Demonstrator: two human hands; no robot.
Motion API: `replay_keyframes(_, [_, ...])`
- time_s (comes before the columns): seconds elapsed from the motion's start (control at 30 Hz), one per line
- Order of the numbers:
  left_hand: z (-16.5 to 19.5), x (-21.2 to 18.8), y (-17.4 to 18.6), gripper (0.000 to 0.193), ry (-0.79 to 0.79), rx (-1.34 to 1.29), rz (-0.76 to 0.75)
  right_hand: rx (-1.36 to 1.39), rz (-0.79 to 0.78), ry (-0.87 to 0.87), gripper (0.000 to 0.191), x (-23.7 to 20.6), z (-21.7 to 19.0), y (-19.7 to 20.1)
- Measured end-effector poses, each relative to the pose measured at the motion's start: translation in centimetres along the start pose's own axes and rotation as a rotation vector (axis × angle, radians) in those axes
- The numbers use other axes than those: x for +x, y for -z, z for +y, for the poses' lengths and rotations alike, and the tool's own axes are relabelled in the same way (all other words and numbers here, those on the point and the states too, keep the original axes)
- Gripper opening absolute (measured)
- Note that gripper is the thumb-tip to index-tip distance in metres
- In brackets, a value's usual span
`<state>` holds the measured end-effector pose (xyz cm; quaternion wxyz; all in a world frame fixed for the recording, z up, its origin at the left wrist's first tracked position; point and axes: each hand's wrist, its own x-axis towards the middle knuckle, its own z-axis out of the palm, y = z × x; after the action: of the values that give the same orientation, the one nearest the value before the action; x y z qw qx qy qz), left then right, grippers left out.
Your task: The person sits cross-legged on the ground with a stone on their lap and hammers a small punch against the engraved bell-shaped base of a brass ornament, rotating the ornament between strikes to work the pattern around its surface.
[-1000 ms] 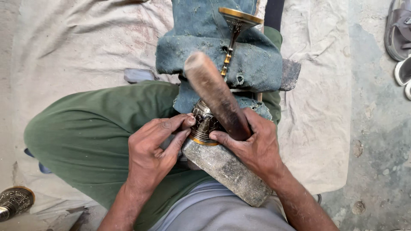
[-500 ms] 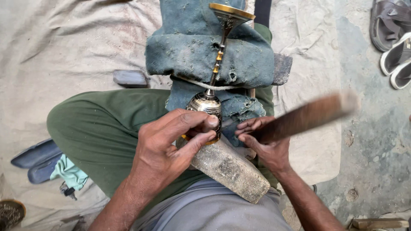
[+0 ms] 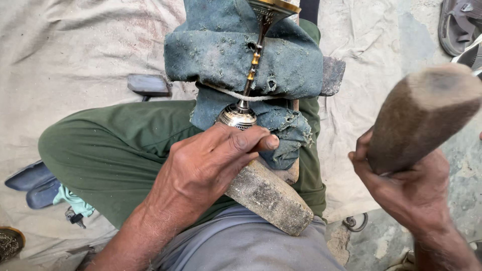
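Note:
A slender metal goblet with a gold-banded stem [image 3: 253, 55] lies across a worn blue cloth pad [image 3: 216, 55], tied down with a cord. My left hand [image 3: 211, 163] rests on its engraved base [image 3: 236, 116], fingers pinched on a small tool whose tip shows by the thumb. Under that hand a rough stone block [image 3: 271, 198] lies on my lap. My right hand [image 3: 401, 185] is raised at the right, gripping a thick wooden mallet [image 3: 424, 113] held up and away from the goblet.
I sit cross-legged in green trousers [image 3: 110, 145] on a pale sheet [image 3: 65, 50]. A dark flat block [image 3: 148, 84] lies left of the pad. Blue sandals [image 3: 35, 183] are at the left edge, grey sandals [image 3: 459, 25] at top right, keys [image 3: 75, 217] near my knee.
My right hand has swung the mallet off the goblet's base, out to the right and up. The left hand stays pinched on the tool at the base.

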<state>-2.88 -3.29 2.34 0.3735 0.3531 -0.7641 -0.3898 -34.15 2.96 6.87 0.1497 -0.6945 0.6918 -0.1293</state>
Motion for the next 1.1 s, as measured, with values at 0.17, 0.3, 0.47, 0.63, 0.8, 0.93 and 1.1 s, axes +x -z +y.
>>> replay_keyframes(0.17, [-0.3, 0.0, -0.2, 0.034, 0.036, 0.021, 0.013, -0.127, -0.045, -0.117, 0.028, 0.5, -0.2, 1.4])
replay_keyframes(0.3, [-0.5, -0.3, -0.4, 0.036, -0.048, 0.082, 0.035, -0.111, -0.083, -0.182, 0.028, 0.5, -0.9, 2.2])
replay_keyframes(0.47, [-0.8, -0.2, -0.4, 0.039, -0.053, 0.056, 0.009, -0.363, -0.205, -0.043, 0.038, 1.3, -2.8, 3.4])
replay_keyframes(0.63, [-0.7, -0.1, -0.2, 0.041, -0.059, 0.017, 0.01, -0.323, -0.082, 0.051, 0.032, 1.4, -3.8, 3.3])
replay_keyframes(0.8, [-0.5, 0.1, -0.1, 0.038, 0.005, 0.04, -0.018, -0.118, -0.006, 0.035, 0.024, 1.1, -2.7, 2.3])
replay_keyframes(0.93, [-0.4, 0.2, 0.0, 0.039, -0.023, 0.026, -0.008, -0.153, -0.016, -0.089, 0.029, 0.6, -2.0, 2.5])
replay_keyframes(1.1, [-0.4, 0.2, 0.0, 0.039, 0.016, 0.022, -0.022, -0.234, -0.011, 0.057, 0.029, 0.5, -2.1, 2.5])
